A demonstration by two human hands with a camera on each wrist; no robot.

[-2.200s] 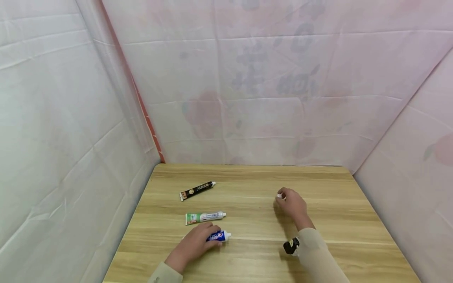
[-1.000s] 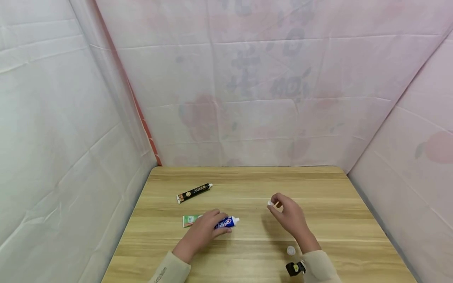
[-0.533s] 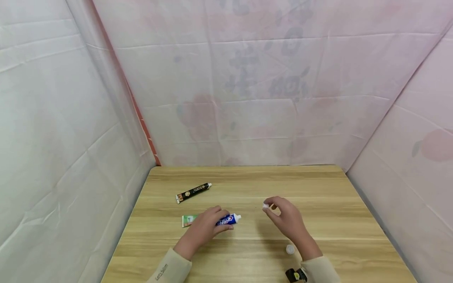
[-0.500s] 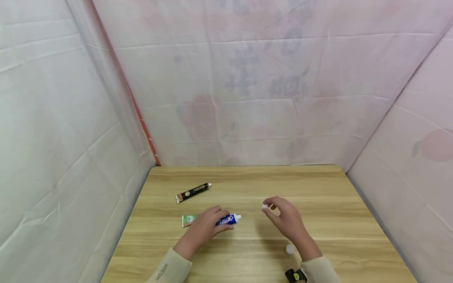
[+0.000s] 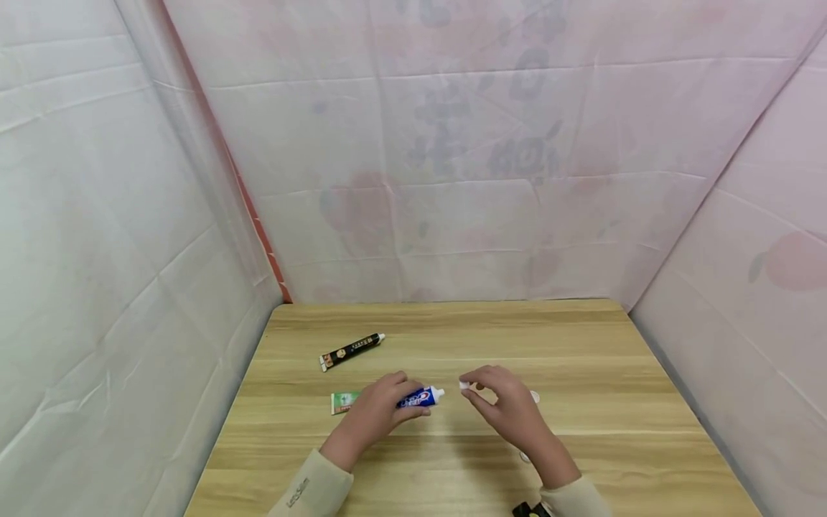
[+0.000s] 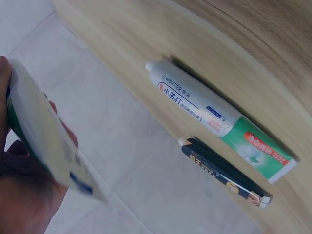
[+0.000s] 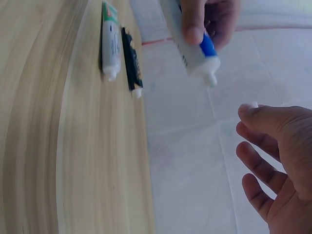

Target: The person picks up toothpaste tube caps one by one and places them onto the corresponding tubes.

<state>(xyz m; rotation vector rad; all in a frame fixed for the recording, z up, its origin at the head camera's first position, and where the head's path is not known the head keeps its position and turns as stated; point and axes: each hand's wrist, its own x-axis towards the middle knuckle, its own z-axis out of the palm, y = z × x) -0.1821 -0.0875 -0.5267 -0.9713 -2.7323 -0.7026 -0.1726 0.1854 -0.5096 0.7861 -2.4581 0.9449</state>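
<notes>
My left hand (image 5: 375, 409) grips a blue and white toothpaste tube (image 5: 418, 397) around its body. The tube's bare white nozzle points right, toward the other hand. Between thumb and index finger, my right hand (image 5: 507, 406) pinches a small white cap (image 5: 464, 385), a short gap away from that nozzle. In the right wrist view, the cap (image 7: 254, 104) mostly hides behind the thumb, and the other fingers are loosely bent. A green and white toothpaste tube (image 6: 219, 119) lies on the table, partly covered by the left hand in the head view.
A slim black toothpaste tube (image 5: 352, 352) lies farther back on the wooden table (image 5: 581, 337). Two small white round pieces, one far (image 5: 535, 396) and one near (image 5: 524, 457), show beside the right hand and forearm. Pale sheets (image 5: 452, 215) hang behind and at both sides.
The left hand has carried the blue toothpaste tube away from me and right, over the green one. The right hand has moved left with the cap, narrowing the gap and uncovering white round pieces.
</notes>
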